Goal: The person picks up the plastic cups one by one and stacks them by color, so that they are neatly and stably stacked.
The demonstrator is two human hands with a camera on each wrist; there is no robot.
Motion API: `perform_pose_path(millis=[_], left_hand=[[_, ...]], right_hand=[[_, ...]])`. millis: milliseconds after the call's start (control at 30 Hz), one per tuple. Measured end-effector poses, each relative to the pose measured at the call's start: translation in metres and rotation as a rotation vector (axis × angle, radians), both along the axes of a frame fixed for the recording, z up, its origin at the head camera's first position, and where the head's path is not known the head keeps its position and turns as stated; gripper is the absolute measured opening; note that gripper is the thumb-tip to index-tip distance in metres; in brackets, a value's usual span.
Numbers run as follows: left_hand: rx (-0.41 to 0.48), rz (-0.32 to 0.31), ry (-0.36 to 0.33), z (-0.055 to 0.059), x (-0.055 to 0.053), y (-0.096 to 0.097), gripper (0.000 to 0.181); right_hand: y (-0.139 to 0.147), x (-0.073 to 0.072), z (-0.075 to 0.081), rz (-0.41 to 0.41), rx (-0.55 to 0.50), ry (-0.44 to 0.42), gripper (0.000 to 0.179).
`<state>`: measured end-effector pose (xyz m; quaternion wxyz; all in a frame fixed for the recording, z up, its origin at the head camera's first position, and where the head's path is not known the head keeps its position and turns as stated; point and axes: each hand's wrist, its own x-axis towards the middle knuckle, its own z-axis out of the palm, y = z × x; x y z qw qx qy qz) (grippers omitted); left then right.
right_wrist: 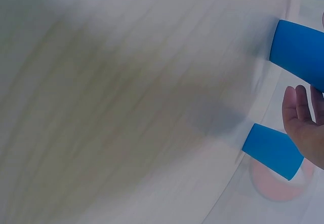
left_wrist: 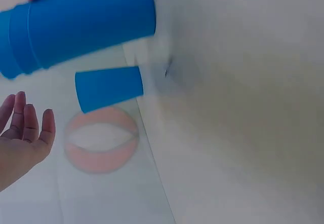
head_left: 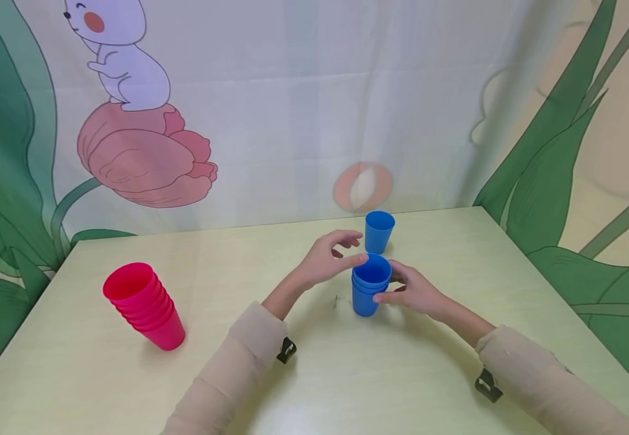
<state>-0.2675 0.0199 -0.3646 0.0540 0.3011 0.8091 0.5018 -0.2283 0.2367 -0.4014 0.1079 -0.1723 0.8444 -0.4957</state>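
Note:
A short stack of blue cups point(head_left: 365, 300) stands upright in front of me in the head view. My right hand point(head_left: 414, 293) holds this stack from its right side, thumb at the front and fingers behind. My left hand point(head_left: 329, 258) is just left of the stack's rim, fingers loosely bent and holding nothing. In the left wrist view the left hand point(left_wrist: 25, 138) shows apart from the stack point(left_wrist: 91, 24). A single blue cup point(head_left: 379, 232) stands upright just behind the stack; it also appears in the right wrist view as a blue cup point(right_wrist: 273, 150) below the right hand point(right_wrist: 306, 125).
At the left of the table point(head_left: 314, 386) stands a stack of several nested pink-red cups point(head_left: 148, 308), mouths upward. A printed curtain point(head_left: 260, 121) hangs along the table's back edge, close behind the single blue cup.

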Motion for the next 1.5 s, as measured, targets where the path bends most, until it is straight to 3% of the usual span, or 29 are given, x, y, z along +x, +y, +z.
perform_pose_path(millis=[133, 433, 733, 1033, 1200, 1500], left_hand=[[0.038, 0.055, -0.017, 0.002, -0.018, -0.003, 0.046], [-0.05, 0.096, 0.039, -0.013, -0.056, 0.009, 0.056], [-0.143, 0.085, 0.106, -0.023, -0.088, 0.028, 0.068], [-0.199, 0.078, 0.048, -0.036, -0.106, 0.052, 0.076], [-0.206, 0.029, 0.052, -0.04, -0.11, 0.062, 0.075], [-0.182, 0.055, 0.03, -0.042, -0.112, 0.06, 0.071]], right_hand=[[-0.001, -0.001, 0.0, -0.004, 0.004, -0.005, 0.071], [-0.002, 0.0, 0.0, -0.02, -0.002, -0.016, 0.071], [-0.004, 0.005, 0.003, -0.025, 0.005, -0.024, 0.068], [0.0, 0.004, 0.001, -0.013, 0.0, -0.007, 0.066], [0.003, 0.008, 0.003, -0.012, 0.003, 0.018, 0.064], [-0.002, 0.005, 0.003, -0.006, -0.01, 0.01, 0.064]])
